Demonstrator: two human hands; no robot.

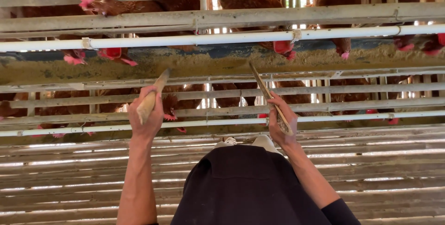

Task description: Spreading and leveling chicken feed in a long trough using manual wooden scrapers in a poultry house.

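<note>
My left hand (144,114) grips a short flat wooden stick (153,96) whose tip reaches up to the feed trough (194,62). My right hand (281,120) holds a longer thin wooden stick (264,88), slanted up to the left, its tip also at the trough's near edge. The trough is long, filled with yellowish-brown feed, and runs across the whole view. Brown hens with red combs (99,6) poke their heads through wooden bars to the feed from the far side.
A white pipe (208,38) runs above the trough, another white pipe (208,123) lies lower down. More hens stand in a lower cage row behind wooden slats. A slatted bamboo floor (394,169) lies under me. My dark garment fills the bottom centre.
</note>
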